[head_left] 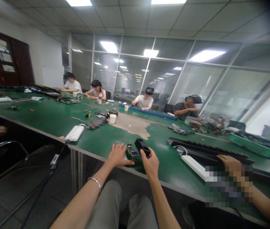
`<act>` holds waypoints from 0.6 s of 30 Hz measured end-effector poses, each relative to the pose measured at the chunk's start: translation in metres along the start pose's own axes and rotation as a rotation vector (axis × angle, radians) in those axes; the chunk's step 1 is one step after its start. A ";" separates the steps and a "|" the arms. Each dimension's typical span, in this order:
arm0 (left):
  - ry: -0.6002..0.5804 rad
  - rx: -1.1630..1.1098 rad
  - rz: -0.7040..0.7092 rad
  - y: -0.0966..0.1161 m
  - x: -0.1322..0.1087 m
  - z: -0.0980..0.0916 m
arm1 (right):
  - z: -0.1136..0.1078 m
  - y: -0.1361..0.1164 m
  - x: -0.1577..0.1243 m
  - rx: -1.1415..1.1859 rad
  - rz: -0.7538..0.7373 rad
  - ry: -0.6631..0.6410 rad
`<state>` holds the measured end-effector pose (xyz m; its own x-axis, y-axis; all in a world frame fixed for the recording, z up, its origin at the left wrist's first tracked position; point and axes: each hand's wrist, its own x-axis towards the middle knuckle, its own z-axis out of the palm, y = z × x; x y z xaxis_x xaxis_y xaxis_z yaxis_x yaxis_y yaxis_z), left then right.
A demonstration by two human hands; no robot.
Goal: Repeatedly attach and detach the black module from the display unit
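Observation:
My left hand (118,156) rests open on the green table (97,149) near its front edge, a bracelet on the wrist, its fingertips beside a small circuit board with a lit screen (132,152). My right hand (150,164) grips a black rectangular block (142,147) by its lower end, just above the board. The block's function cannot be told. To the right, a co-worker's hand (230,165) lies over a white power strip (193,167), partly blurred out.
A long black rail (208,151) lies on the table at right. Further along are another white power strip (75,133), a paper cup (112,118), tools, boards and wires. Several people sit along the table's far side. Chairs and cables stand at left.

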<state>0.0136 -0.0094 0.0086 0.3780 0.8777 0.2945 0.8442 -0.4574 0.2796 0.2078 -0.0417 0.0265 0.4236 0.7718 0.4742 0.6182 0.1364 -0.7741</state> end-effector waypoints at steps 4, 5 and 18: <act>-0.014 0.014 0.002 0.002 0.000 -0.002 | 0.000 0.021 -0.003 -0.146 -0.004 0.036; -0.020 0.017 0.001 0.003 0.000 -0.003 | 0.001 0.024 -0.004 -0.184 -0.010 0.040; -0.013 0.034 -0.011 0.006 0.001 -0.002 | 0.003 0.039 -0.013 -0.368 -0.131 -0.002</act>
<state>0.0180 -0.0115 0.0124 0.3729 0.8846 0.2800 0.8607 -0.4425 0.2517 0.2242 -0.0444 -0.0111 0.3246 0.7639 0.5577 0.8633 0.0017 -0.5047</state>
